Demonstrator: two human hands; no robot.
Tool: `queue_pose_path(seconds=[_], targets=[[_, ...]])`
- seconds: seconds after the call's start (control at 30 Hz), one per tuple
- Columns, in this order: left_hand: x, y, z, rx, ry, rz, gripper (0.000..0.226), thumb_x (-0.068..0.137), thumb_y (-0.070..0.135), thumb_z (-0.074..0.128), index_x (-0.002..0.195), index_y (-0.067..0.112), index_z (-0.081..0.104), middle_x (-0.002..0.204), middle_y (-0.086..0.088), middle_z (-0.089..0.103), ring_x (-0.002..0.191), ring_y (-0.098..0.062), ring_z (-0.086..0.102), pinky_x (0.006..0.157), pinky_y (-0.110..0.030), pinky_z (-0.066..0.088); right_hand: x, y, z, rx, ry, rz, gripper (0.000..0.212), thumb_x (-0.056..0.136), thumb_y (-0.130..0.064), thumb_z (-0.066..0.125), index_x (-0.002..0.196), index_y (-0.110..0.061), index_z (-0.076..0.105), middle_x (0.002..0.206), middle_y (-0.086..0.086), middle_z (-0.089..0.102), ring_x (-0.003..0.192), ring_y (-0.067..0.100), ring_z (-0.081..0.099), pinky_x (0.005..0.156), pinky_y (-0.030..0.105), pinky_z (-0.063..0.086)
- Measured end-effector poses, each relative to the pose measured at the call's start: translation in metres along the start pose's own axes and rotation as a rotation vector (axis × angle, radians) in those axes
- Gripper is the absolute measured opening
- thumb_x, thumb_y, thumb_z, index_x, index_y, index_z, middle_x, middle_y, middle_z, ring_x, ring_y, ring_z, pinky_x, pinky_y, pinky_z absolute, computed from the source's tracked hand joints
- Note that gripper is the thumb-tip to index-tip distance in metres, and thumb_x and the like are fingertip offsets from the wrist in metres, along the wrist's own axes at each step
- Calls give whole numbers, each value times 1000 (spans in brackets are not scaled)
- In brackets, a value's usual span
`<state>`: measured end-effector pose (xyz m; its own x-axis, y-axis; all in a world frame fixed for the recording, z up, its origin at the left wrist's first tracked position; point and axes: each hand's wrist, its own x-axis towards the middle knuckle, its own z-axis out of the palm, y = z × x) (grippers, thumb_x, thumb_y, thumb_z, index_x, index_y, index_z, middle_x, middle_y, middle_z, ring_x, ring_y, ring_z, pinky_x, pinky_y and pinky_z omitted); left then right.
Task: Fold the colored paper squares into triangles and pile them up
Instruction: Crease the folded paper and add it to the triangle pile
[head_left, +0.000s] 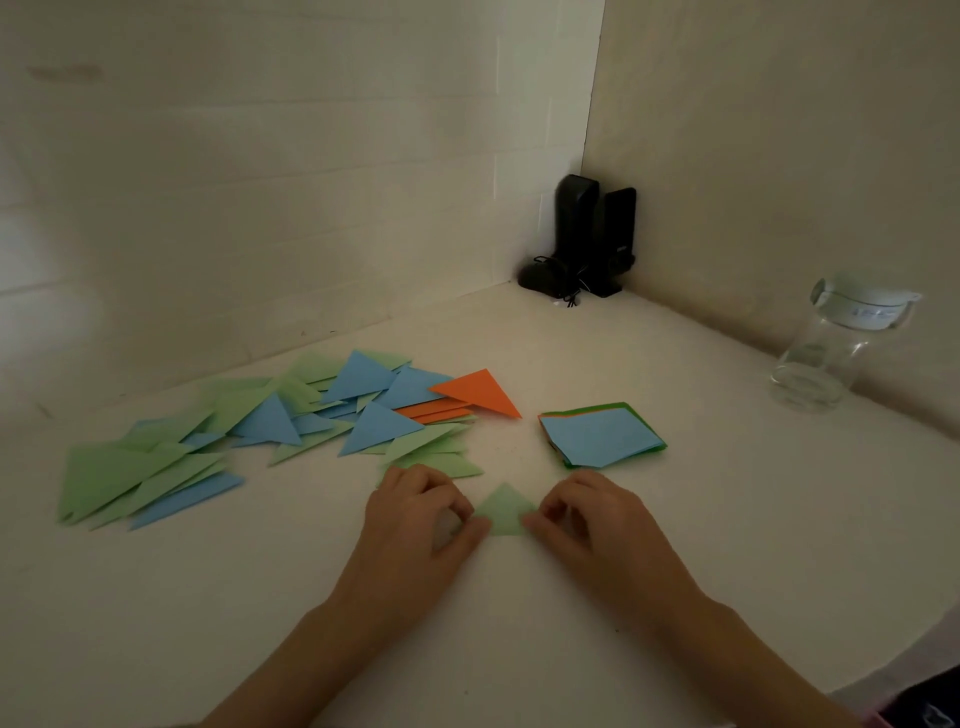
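A light green paper (505, 512), folded into a triangle shape, lies on the white table between my hands. My left hand (421, 512) pinches its left corner with thumb and curled fingers. My right hand (587, 514) pinches its right corner the same way. A stack of unfolded squares (602, 435) with a blue sheet on top sits just beyond my right hand. A loose spread of folded green, blue and orange triangles (291, 421) covers the table to the left and behind my left hand.
A clear glass jar with a white lid (831, 348) stands at the right near the wall. Black speakers and a small black device with a cord (587, 244) fill the far corner. The table's edge (883, 670) runs along the lower right.
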<state>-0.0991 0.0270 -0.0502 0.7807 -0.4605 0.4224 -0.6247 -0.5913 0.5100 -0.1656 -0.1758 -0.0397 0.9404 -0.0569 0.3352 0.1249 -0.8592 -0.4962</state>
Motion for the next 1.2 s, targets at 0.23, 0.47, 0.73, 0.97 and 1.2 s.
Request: queue_pose_path(seconds=[0.23,0.47,0.73,0.97,1.2], targets=[[6,1,15,273,53,32,36,82,59,42,72,27,55,82,9,45,81,-17,45,66,-32,39,2,-6,11,-127,61,55,38,76,-65,40,71,-30,52,75,-11,47,64,8,48,58,28,43],[10,-1,9,217,17,-52,34,75,68,42,67,35,43,79,12,43,81,-14,41,67,-30,38,8,-15,3,-90,-76,204,24,81,-54,59,81,-33,48,88,-13,47,80,6,50,74,27,42],[13,-2,-7,18,-114,-153,28,72,61,62,68,35,52,86,16,49,91,-8,40,80,-24,37,15,-8,-10,192,-145,294,27,74,-32,75,86,-28,52,78,-11,58,59,2,45,59,18,38],[11,2,-22,-32,-153,-172,8,82,30,69,84,33,62,90,16,53,90,1,45,73,-8,32,9,-7,-18,301,-129,278,19,74,-16,75,81,-20,58,79,2,64,57,-1,46,58,9,38],[1,43,-6,134,-95,-91,21,92,36,54,109,23,54,110,8,46,89,-9,51,74,-20,40,7,-11,-16,262,-128,289,16,77,-18,73,79,-24,59,68,-10,55,58,-4,46,57,8,38]])
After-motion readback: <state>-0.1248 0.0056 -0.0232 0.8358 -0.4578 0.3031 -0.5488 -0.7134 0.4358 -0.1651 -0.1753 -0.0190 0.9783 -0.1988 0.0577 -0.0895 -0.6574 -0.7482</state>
